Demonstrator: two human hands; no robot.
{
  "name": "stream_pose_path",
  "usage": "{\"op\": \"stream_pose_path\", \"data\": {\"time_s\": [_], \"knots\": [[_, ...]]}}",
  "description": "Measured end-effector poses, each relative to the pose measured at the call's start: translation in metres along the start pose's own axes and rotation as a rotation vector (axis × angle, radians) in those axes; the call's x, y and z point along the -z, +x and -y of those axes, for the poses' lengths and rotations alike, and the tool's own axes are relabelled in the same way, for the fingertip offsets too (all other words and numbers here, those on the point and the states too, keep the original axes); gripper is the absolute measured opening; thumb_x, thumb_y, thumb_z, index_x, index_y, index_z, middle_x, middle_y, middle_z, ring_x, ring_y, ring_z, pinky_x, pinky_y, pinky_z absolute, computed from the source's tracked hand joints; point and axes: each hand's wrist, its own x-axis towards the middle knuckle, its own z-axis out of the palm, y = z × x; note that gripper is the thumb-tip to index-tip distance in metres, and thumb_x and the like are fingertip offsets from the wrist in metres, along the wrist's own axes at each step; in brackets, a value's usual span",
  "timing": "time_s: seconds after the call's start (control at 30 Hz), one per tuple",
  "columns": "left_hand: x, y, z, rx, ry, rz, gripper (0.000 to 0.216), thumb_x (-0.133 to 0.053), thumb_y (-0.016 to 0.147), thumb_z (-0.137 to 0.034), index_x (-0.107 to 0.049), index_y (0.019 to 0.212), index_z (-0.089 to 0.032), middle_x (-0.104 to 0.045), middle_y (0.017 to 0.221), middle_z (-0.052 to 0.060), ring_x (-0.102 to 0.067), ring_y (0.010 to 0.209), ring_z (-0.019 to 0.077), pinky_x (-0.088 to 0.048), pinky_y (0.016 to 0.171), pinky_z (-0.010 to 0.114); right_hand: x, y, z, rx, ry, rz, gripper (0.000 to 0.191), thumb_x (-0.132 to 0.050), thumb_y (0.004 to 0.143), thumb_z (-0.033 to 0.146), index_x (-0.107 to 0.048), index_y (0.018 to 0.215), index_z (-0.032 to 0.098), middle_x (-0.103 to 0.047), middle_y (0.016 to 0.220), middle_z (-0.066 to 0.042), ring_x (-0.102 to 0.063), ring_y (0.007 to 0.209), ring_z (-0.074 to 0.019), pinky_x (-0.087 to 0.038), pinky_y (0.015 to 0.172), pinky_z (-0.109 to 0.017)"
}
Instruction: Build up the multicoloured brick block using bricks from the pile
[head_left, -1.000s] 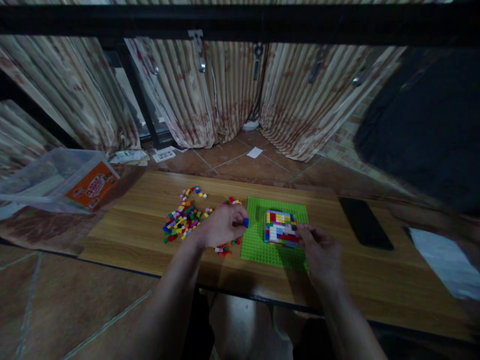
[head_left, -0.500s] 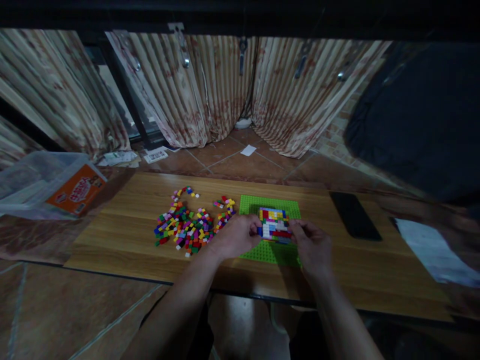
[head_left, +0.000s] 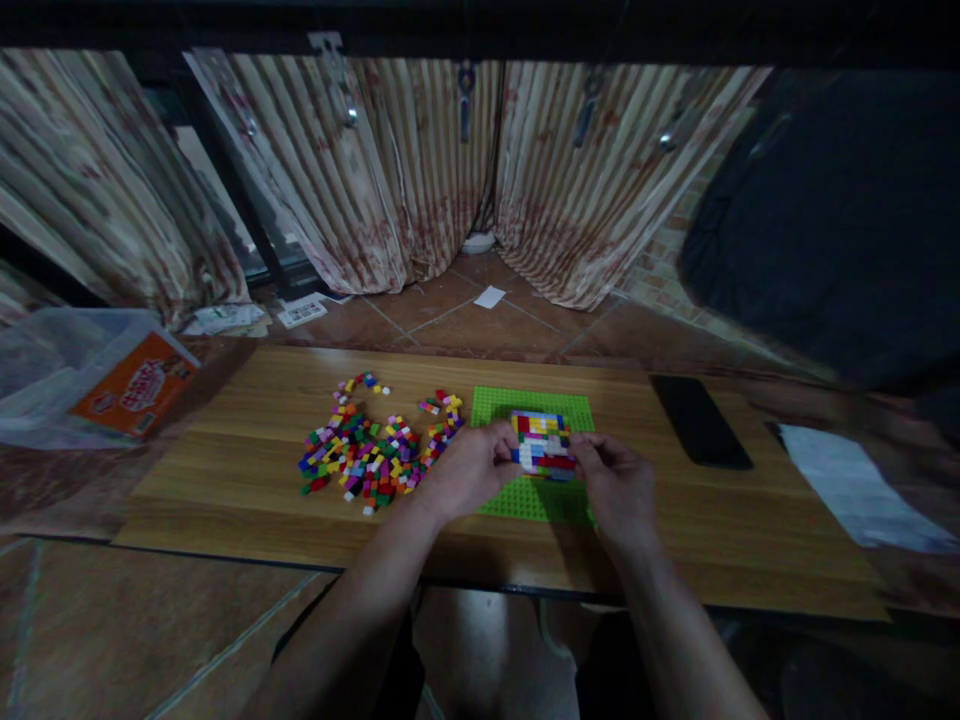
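A many-coloured brick block stands on a green baseplate on the wooden table. My left hand is closed, its fingertips pinched against the block's left side where a small blue brick shows. At the block's right side my right hand has its fingers curled against it. A heap of small loose bricks in several colours lies just left of my left hand.
A black phone lies flat at the right of the table, a white sheet beyond it. A clear plastic tub with an orange label sits on the floor at the left. Curtains hang behind.
My left hand carried a small blue brick from beside the heap to the block's left side. My right hand stayed at the block's right side. The camera view drifted slightly.
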Motion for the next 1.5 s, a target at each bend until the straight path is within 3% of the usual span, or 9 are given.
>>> {"op": "stream_pose_path", "data": {"time_s": [0.23,0.5,0.73,0.83,0.9,1.03,1.2,1.3,1.5], "knots": [[-0.001,-0.002,0.003,-0.016,0.051,0.004,0.008,-0.065,0.078,-0.016,-0.058,0.074,-0.017,-0.064,0.069,-0.001,-0.059,0.066,0.0115,-0.042,0.059,0.020,-0.002,0.000,0.002,0.036,-0.037,-0.009,0.032,-0.070,0.071,0.048,-0.069,0.072,0.016,-0.064,0.061,0.000,-0.056,0.058,-0.0139,-0.042,0.057,-0.026],[-0.007,-0.002,0.002,-0.020,0.077,-0.031,0.010,-0.065,0.081,-0.022,-0.060,0.073,-0.017,-0.064,0.069,-0.001,-0.058,0.064,0.0121,-0.042,0.059,0.021,-0.002,0.000,0.004,0.081,-0.158,-0.019,0.030,-0.067,0.074,0.046,-0.071,0.077,0.016,-0.072,0.073,-0.005,-0.063,0.068,-0.0188,-0.047,0.066,-0.030],[-0.007,-0.009,-0.001,-0.073,0.188,-0.061,0.009,-0.063,0.082,-0.023,-0.064,0.091,-0.020,-0.067,0.077,0.000,-0.061,0.069,0.0133,-0.045,0.064,0.023,0.000,0.002,0.001,0.064,-0.132,-0.026,0.032,-0.069,0.071,0.047,-0.071,0.077,0.016,-0.072,0.072,-0.006,-0.064,0.068,-0.0204,-0.047,0.065,-0.030],[0.004,-0.010,-0.001,-0.059,0.167,-0.065,0.032,-0.068,0.078,-0.021,-0.062,0.109,-0.021,-0.069,0.078,-0.001,-0.063,0.069,0.0135,-0.047,0.064,0.023,0.000,0.003,0.001,0.033,-0.100,-0.064,0.033,-0.072,0.067,0.047,-0.071,0.075,0.015,-0.071,0.069,-0.005,-0.063,0.065,-0.0195,-0.046,0.061,-0.029],[0.016,-0.010,0.001,-0.041,0.147,-0.101,0.032,-0.066,0.080,-0.024,-0.062,0.112,-0.021,-0.069,0.077,-0.001,-0.063,0.068,0.0135,-0.048,0.064,0.023,0.000,0.003,0.001,0.013,-0.091,-0.079,0.034,-0.073,0.066,0.047,-0.071,0.075,0.015,-0.070,0.068,-0.004,-0.062,0.062,-0.0182,-0.045,0.058,-0.028],[0.049,-0.010,0.012,0.026,0.196,-0.212,0.016,-0.055,0.086,-0.022,-0.068,0.095,-0.021,-0.072,0.079,0.001,-0.066,0.073,0.0146,-0.049,0.069,0.024,0.001,0.003,0.000,0.013,-0.090,-0.082,0.035,-0.074,0.066,0.048,-0.071,0.075,0.015,-0.071,0.070,-0.005,-0.062,0.063,-0.0182,-0.045,0.057,-0.028],[0.087,-0.017,0.033,0.073,0.281,-0.262,0.019,-0.054,0.082,-0.016,-0.072,0.086,-0.019,-0.075,0.084,0.002,-0.067,0.080,0.0162,-0.050,0.075,0.024,0.002,0.003,0.001,0.005,-0.085,-0.080,0.037,-0.076,0.062,0.049,-0.070,0.072,0.015,-0.067,0.064,-0.004,-0.059,0.058,-0.0174,-0.043,0.052,-0.028],[0.095,-0.022,0.039,0.097,0.311,-0.231,0.020,-0.055,0.079,-0.014,-0.074,0.085,-0.019,-0.075,0.085,0.002,-0.067,0.080,0.0160,-0.051,0.075,0.024,0.003,0.003,0.002,-0.004,-0.116,-0.072,0.038,-0.075,0.062,0.051,-0.070,0.072,0.015,-0.067,0.063,-0.004,-0.058,0.058,-0.0175,-0.042,0.052,-0.028],[0.087,-0.020,0.034,0.099,0.428,-0.056,0.038,-0.052,0.071,-0.006,-0.076,0.094,-0.024,-0.075,0.093,0.001,-0.067,0.084,0.0164,-0.050,0.077,0.025,0.003,0.002,0.005,-0.025,-0.159,-0.077,0.041,-0.074,0.060,0.052,-0.072,0.074,0.014,-0.070,0.069,-0.006,-0.060,0.064,-0.0193,-0.045,0.058,-0.030]]}}
